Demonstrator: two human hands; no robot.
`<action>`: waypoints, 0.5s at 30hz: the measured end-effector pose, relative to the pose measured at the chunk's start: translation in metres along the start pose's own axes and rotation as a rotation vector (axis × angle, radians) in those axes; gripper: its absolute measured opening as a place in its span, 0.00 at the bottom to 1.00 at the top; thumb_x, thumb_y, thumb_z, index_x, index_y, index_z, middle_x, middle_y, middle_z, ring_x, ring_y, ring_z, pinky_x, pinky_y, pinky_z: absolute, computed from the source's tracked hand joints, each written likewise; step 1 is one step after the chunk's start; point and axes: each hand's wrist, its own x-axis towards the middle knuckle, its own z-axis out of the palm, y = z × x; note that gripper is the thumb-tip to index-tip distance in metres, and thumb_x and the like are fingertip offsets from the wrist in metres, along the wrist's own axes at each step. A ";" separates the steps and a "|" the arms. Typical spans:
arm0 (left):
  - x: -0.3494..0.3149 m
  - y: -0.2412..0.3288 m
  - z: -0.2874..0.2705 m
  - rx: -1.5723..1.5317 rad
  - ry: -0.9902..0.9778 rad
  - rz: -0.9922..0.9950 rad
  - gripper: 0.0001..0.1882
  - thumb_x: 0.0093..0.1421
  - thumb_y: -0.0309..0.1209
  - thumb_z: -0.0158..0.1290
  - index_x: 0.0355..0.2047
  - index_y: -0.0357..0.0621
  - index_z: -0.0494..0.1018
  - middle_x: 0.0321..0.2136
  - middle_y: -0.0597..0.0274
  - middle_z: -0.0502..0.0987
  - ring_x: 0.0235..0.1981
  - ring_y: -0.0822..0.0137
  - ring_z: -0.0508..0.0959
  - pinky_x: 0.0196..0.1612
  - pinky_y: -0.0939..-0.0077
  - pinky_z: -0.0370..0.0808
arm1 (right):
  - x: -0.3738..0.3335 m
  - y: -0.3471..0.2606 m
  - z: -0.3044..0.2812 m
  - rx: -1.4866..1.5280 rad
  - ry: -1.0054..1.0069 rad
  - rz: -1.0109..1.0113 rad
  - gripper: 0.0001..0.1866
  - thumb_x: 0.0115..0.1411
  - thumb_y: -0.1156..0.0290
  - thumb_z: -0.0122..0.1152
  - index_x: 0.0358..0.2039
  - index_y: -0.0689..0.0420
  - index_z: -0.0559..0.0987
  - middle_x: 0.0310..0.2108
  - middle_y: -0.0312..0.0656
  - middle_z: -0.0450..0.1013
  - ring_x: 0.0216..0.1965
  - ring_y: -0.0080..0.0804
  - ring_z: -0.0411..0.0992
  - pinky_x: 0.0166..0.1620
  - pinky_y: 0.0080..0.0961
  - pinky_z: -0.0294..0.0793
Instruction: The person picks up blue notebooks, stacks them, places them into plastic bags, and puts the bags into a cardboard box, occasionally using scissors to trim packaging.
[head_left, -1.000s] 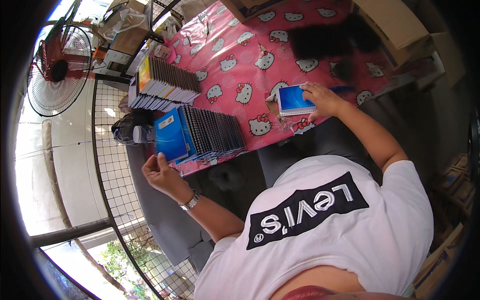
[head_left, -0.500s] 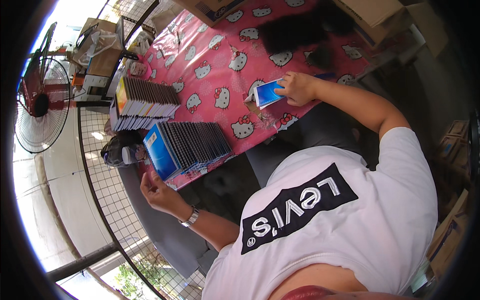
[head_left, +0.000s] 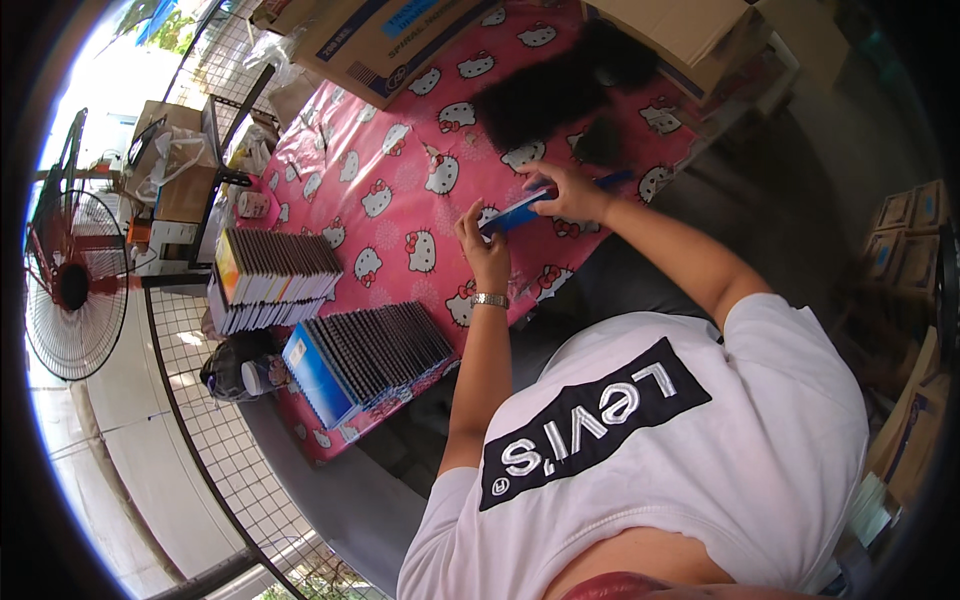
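Over the near right part of the table, a blue-covered spiral notebook (head_left: 517, 214) is seen nearly edge-on between my hands. My left hand (head_left: 483, 247), with a metal watch at its wrist, pinches the notebook's left end. Around its right end curl the fingers of my right hand (head_left: 572, 193). A row of blue-covered spiral notebooks (head_left: 318, 377) stands near the table's front edge, left of my hands. Behind that row is another row of notebooks (head_left: 275, 265) with brown spines and yellow covers.
A pink cartoon-print cloth (head_left: 385, 235) covers the table. Cardboard boxes stand at the back, one in the middle (head_left: 385, 50) and an open one at right (head_left: 690, 45). A dark blurred patch (head_left: 545, 90) lies between them. At left are a fan (head_left: 75, 285) and a black bag (head_left: 240, 365).
My left hand has left the blue notebook row at left and moved right and away from me to grip the notebook in my right hand. That notebook has tilted to nearly edge-on.
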 end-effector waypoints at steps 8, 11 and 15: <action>0.000 0.010 0.015 0.293 0.055 0.013 0.29 0.50 0.19 0.51 0.55 0.49 0.68 0.51 0.50 0.63 0.51 0.52 0.68 0.62 0.59 0.58 | -0.003 0.005 0.048 0.030 0.313 0.139 0.21 0.48 0.78 0.65 0.43 0.57 0.70 0.34 0.46 0.76 0.38 0.42 0.77 0.41 0.32 0.75; 0.004 0.031 0.026 0.881 0.137 0.325 0.25 0.55 0.25 0.50 0.56 0.49 0.67 0.53 0.50 0.63 0.51 0.50 0.69 0.67 0.54 0.51 | -0.004 0.008 0.045 0.009 0.299 0.239 0.20 0.48 0.79 0.64 0.43 0.56 0.70 0.34 0.48 0.76 0.39 0.46 0.77 0.43 0.34 0.75; 0.015 0.032 0.031 0.850 -0.144 0.430 0.18 0.59 0.29 0.47 0.50 0.47 0.69 0.47 0.54 0.71 0.50 0.52 0.71 0.68 0.51 0.49 | 0.006 0.002 0.034 -0.092 0.131 0.155 0.14 0.49 0.81 0.59 0.38 0.56 0.73 0.38 0.51 0.76 0.45 0.52 0.73 0.47 0.40 0.73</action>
